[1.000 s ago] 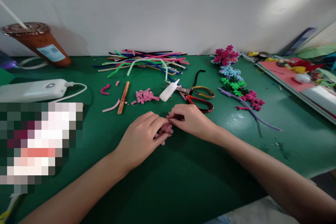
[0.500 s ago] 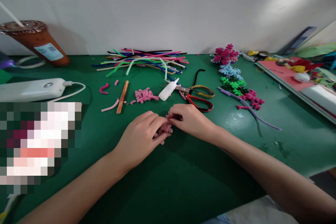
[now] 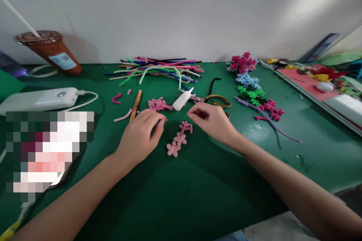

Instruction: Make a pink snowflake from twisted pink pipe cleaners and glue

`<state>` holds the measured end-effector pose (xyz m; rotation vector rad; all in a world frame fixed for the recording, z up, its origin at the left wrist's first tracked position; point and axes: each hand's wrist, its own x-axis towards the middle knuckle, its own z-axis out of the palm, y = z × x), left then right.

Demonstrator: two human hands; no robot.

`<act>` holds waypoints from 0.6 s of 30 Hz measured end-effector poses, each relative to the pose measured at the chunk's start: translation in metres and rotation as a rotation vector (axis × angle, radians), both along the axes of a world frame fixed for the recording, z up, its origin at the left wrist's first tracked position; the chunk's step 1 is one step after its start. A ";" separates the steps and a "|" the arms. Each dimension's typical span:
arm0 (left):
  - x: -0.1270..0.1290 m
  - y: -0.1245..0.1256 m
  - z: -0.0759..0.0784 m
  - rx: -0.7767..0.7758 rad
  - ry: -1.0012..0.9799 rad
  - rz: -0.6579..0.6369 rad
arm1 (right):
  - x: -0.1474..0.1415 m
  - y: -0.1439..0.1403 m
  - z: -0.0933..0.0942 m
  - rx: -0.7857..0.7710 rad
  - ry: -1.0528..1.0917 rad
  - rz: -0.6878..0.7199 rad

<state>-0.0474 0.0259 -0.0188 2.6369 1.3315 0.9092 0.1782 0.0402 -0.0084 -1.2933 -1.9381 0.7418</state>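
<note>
A string of small pink pipe-cleaner flowers (image 3: 178, 139) lies on the green table (image 3: 198, 188) between my hands. My left hand (image 3: 140, 135) hovers just left of it, fingers loosely curled, holding nothing. My right hand (image 3: 212, 121) is just right of its upper end, fingers loosely bent with thumb and forefinger close together; nothing shows in it. A pile of pink pipe-cleaner bits (image 3: 158, 104) and a small white glue bottle (image 3: 182, 99) lie right behind my hands. Scissors (image 3: 212, 100) are partly hidden behind my right hand.
Coloured pipe cleaners (image 3: 158, 69) are heaped by the wall. A drink cup (image 3: 53, 51) and a white power bank (image 3: 42, 99) are at the left. Finished flower shapes (image 3: 251, 83) and a purple stem (image 3: 271, 124) lie right, a craft tray (image 3: 319, 83) farther right.
Both hands have let go of the pink flower string and drawn apart; it now lies in the open on the table. The view has shifted slightly down.
</note>
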 end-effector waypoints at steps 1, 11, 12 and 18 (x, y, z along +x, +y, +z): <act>-0.002 0.002 0.000 0.007 0.007 0.009 | 0.001 0.000 0.001 0.017 -0.010 -0.003; -0.013 0.018 -0.008 0.047 0.126 0.128 | -0.019 -0.036 0.013 0.114 -0.400 0.596; -0.013 0.018 -0.009 0.030 0.133 0.134 | -0.021 -0.040 0.013 0.143 -0.453 0.624; -0.013 0.017 -0.010 -0.044 0.161 0.122 | -0.028 -0.048 0.007 0.219 -0.536 0.660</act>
